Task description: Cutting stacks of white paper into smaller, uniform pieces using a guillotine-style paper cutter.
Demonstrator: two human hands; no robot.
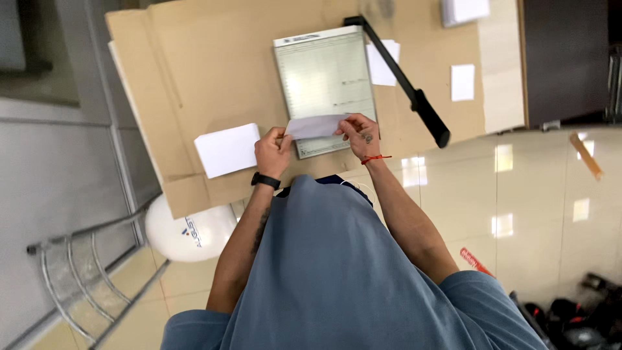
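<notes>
Two hands, the left hand (pixel 273 151) and right hand (pixel 358 133), are pinching opposite ends of a small white paper slip (pixel 315 126) over the paper trimmer's (pixel 324 81) near edge, its black lever arm (pixel 405 81) raised toward two o'clock, a white card stack (pixel 227 150) waiting at nine o'clock.

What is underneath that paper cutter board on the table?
The paper cutter lies on brown cardboard covering the table. A white sheet pokes out at its right edge; anything else beneath is hidden.
</notes>
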